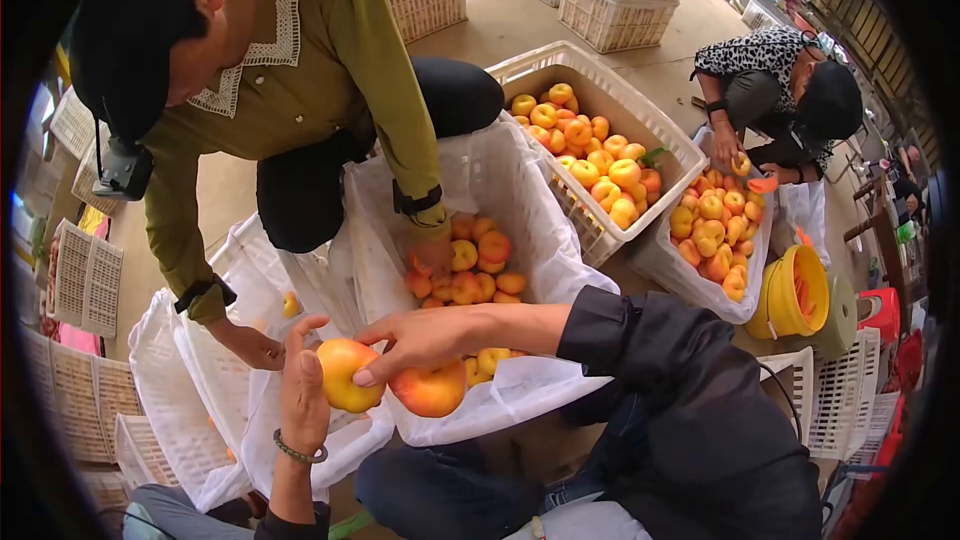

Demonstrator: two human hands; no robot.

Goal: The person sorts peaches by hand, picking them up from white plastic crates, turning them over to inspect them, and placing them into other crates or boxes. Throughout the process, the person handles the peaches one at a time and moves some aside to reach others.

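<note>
Near the bottom centre-left, my left hand [307, 395], with a beaded bracelet at the wrist, holds a yellow-orange peach [345, 380] against its thumb side. From the right, my right hand [425, 338] reaches across with its thumb on that peach. A second, redder peach [430, 392] is under its palm; its other fingertips are partly hidden. Below and around are a white-lined crate [540, 205] of peaches and another white-lined container [185, 390] at the left. A co-worker's hand [250, 345] is close to my left hand.
Across from me a co-worker in a green top [300, 90] has one hand in the lined crate. A peach-filled crate [665, 140] stands behind. At right another person [770, 75] handles fruit over a lined crate [735, 305], beside a yellow bucket [790, 290]. Stacked crates [620, 5] stand farther back.
</note>
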